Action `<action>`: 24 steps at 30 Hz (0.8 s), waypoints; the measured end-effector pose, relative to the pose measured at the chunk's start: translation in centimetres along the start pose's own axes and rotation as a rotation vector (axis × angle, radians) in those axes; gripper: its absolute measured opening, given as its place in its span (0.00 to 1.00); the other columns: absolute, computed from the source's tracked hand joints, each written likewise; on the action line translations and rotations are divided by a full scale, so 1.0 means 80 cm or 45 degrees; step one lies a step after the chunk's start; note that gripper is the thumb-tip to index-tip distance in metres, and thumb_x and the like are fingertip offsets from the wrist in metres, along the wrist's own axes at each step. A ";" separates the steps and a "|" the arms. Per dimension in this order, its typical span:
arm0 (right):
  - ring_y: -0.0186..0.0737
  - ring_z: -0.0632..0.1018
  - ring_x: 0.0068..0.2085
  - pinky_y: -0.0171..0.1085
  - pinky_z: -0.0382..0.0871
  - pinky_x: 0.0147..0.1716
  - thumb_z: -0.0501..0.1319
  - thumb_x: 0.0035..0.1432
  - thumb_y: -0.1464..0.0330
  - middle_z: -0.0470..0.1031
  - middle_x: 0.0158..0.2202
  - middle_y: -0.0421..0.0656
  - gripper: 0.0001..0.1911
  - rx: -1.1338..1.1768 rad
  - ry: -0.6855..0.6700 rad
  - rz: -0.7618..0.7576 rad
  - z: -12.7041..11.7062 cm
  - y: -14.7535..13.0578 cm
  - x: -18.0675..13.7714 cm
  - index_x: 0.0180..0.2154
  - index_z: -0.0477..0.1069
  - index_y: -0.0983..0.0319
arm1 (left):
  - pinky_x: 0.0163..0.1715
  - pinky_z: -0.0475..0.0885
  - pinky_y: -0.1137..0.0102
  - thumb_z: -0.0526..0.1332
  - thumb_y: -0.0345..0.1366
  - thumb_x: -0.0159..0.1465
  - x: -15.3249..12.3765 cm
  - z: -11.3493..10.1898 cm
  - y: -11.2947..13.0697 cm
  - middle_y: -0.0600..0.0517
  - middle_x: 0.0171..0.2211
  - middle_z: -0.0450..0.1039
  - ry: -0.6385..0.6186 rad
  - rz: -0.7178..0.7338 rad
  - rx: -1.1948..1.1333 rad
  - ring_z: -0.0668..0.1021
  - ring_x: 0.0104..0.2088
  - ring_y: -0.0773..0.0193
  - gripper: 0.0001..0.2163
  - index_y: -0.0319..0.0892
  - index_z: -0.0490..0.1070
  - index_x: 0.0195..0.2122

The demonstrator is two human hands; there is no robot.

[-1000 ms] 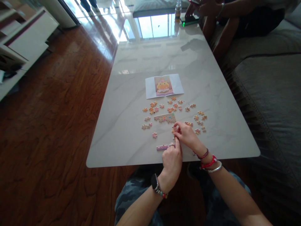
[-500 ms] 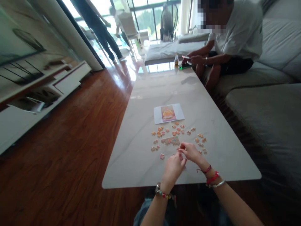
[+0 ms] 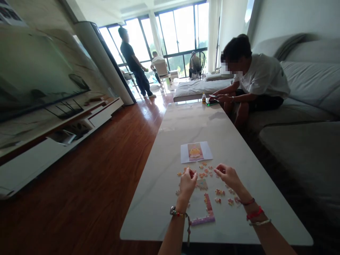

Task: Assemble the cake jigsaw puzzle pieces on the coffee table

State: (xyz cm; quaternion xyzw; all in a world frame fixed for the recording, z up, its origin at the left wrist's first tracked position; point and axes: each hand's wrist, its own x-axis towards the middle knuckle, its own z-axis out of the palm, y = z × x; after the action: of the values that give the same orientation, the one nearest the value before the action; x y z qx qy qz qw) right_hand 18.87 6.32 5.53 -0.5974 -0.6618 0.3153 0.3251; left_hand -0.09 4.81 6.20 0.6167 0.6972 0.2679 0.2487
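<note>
- L hand [image 3: 187, 185]: over the pcs at upper left, fingers bent inward, tips close tog.; can't tell if gripping a pc.
- R hand [image 3: 230, 176]: well apart from L, thumb and index tips nr each other; can't tell if pinching anything.
- Btwn the hands, slightly ahead: loose jigsaw pcs [image 3: 202, 175], mostly orange/pink.
- Just right of L hand: joined section [image 3: 202, 184], greyish w/ coloured specks, partly hidden by said hand.
- Btwn the wrists, nearer than both hands: pink strip [image 3: 209, 203] and purple strip [image 3: 203, 221], meeting in a corner.
- Nearer than R fingertips, left of R forearm: scattered pcs [image 3: 220, 192], lying flat.
- Ahead of both hands: creased sheet [image 3: 209, 150] w/ printed pic of a yellow figure.
- Under everything above: white table [image 3: 148, 205], marble-look.
- Far ahead of R hand: bottle [image 3: 204, 99], plus seated person [image 3: 268, 76] in white top, w/ phone.
</note>
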 end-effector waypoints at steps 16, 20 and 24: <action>0.34 0.69 0.22 0.32 0.60 0.23 0.54 0.48 0.58 0.70 0.20 0.40 0.14 -0.037 0.015 -0.032 -0.003 0.008 0.032 0.24 0.68 0.62 | 0.26 0.60 0.75 0.53 0.36 0.56 0.031 0.018 0.009 0.53 0.24 0.68 -0.018 -0.033 0.010 0.70 0.25 0.70 0.06 0.40 0.63 0.27; 0.34 0.70 0.23 0.32 0.60 0.24 0.54 0.49 0.59 0.70 0.20 0.40 0.14 -0.027 0.011 -0.038 -0.002 0.007 0.033 0.24 0.67 0.62 | 0.26 0.59 0.75 0.54 0.37 0.56 0.032 0.014 0.011 0.54 0.23 0.69 -0.008 -0.038 0.016 0.70 0.25 0.70 0.06 0.41 0.64 0.27; 0.33 0.69 0.22 0.32 0.59 0.23 0.54 0.49 0.59 0.70 0.20 0.40 0.13 -0.032 0.015 -0.054 0.000 0.003 0.031 0.24 0.67 0.63 | 0.26 0.60 0.75 0.54 0.37 0.56 0.031 0.010 0.010 0.54 0.23 0.69 0.003 -0.006 0.006 0.70 0.25 0.70 0.06 0.41 0.64 0.26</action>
State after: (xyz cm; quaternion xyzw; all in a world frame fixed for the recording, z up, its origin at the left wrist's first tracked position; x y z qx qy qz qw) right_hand 18.83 8.83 5.43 -0.5892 -0.6762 0.2966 0.3282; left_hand 0.76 7.41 6.12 0.6152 0.6996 0.2664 0.2470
